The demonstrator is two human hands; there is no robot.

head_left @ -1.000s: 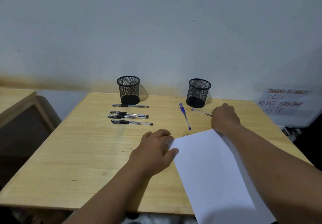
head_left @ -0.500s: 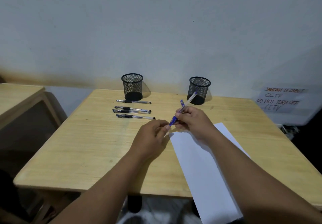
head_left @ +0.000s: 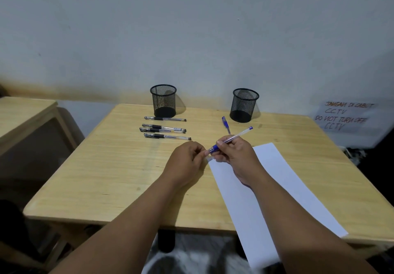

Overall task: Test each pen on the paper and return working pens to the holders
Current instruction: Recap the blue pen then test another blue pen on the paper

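Both hands (head_left: 213,158) hold blue pen (head_left: 232,139) over the paper's (head_left: 283,188) corner.

Blue pen (head_left: 231,139) tilting up above paper (head_left: 275,190). Another blue pen (head_left: 225,123), four black pens (head_left: 165,129) lying by two black holders (head_left: 163,100).

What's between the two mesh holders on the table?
Head view: bare tabletop between the left holder and right holder; the capped blue pen lies just nearer.

A white sign (head_left: 349,116) right of the table (head_left: 106,167) reads, handwritten, "JANGAN DI CABUT CCTV DO NOT TURN OFF CCTV".
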